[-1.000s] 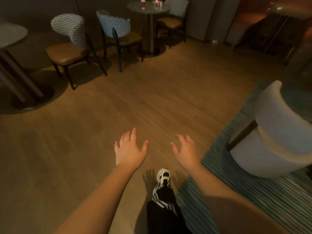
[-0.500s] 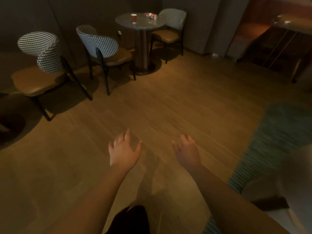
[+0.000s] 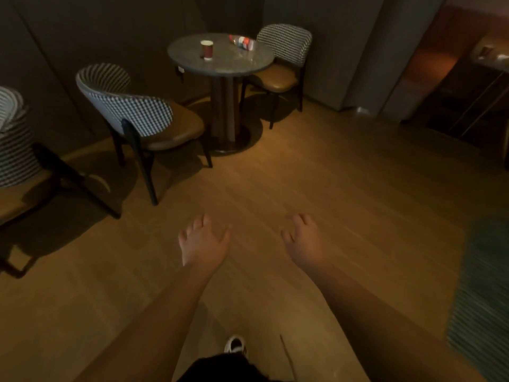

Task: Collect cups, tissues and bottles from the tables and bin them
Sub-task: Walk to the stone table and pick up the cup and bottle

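A red paper cup (image 3: 206,50) stands upright on a round grey table (image 3: 220,66) ahead at the top middle. A plastic bottle with a red label (image 3: 242,42) lies on its side at the table's far edge. My left hand (image 3: 202,242) and my right hand (image 3: 304,238) are stretched out in front of me over the wooden floor, palms down, fingers relaxed and holding nothing. Both hands are well short of the table.
Checked chairs with brown seats flank the table: one on its left (image 3: 143,119), one behind it on the right (image 3: 281,62). Another chair (image 3: 16,150) is at the far left. A striped rug (image 3: 482,299) lies at the right. A dark counter (image 3: 468,100) is at the upper right.
The view has moved forward and turned towards the round table, which now looks closer and more central. The white armchair at the right has left the view. Both hands stay empty.
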{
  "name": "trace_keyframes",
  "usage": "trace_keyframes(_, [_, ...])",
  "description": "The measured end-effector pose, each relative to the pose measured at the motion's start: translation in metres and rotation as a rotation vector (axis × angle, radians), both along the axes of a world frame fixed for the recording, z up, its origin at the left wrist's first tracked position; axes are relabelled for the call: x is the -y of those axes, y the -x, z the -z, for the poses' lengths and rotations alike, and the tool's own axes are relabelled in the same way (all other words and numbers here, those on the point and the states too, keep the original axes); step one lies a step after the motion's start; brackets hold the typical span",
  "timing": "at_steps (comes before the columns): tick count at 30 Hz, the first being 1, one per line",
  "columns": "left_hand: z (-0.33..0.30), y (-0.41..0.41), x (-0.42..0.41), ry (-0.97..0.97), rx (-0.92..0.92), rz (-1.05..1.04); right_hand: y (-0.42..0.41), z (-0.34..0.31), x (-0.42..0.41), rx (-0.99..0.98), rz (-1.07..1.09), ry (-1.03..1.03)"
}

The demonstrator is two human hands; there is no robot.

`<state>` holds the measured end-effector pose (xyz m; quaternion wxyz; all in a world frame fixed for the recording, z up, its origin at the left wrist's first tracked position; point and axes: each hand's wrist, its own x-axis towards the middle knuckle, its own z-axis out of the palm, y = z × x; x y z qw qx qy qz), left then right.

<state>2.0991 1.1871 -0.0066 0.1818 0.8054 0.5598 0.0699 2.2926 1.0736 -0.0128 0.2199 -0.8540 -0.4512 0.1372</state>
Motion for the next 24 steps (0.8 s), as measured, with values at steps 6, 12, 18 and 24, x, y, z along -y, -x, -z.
trace_keyframes(6, [-0.004,-0.105,-0.16,0.02,0.039,-0.008,-0.108,-0.005,-0.164,-0.018,0.001,-0.045])
trace_keyframes(12, [0.015,-0.23,-0.335,-0.001,0.106,-0.04,-0.237,0.015,-0.343,-0.018,-0.014,-0.11])
trace_keyframes(18, [0.003,-0.366,-0.526,-0.011,0.137,-0.096,-0.38,0.01,-0.547,-0.004,-0.064,-0.09])
trace_keyframes(24, [-0.025,-0.439,-0.676,-0.067,0.175,-0.149,-0.461,-0.016,-0.705,-0.034,-0.179,-0.082])
